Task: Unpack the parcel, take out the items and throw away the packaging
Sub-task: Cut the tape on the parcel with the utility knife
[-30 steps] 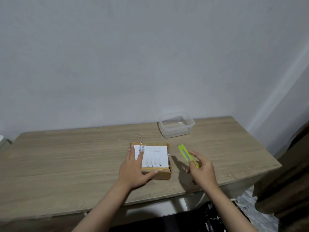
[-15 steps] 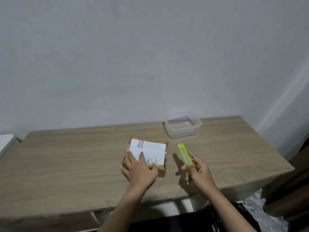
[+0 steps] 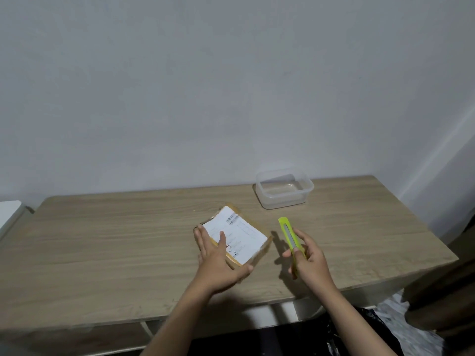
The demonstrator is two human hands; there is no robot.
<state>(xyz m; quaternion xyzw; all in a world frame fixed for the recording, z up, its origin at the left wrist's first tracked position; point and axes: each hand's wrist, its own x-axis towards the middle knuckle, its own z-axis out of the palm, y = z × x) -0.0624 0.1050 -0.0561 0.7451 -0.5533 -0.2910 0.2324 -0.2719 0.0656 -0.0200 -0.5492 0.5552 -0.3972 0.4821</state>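
A small brown cardboard parcel (image 3: 245, 233) with a white shipping label lies on the wooden table (image 3: 108, 242), turned at an angle. My left hand (image 3: 218, 260) rests on its near left part, fingers spread over the label and the thumb against the near edge. To the right, my right hand (image 3: 309, 262) grips a yellow-green utility knife (image 3: 289, 235) above the table, with its tip pointing away from me. The knife is apart from the parcel.
A clear plastic container (image 3: 284, 187) stands at the back of the table, right of centre, near the wall. A black bag (image 3: 359, 330) lies on the floor under the table's front right. A dark brown object (image 3: 447, 286) stands at the right.
My left hand has turned the parcel so that it now lies diagonally. My right hand with the knife has stayed beside it, with its grip shifted slightly.
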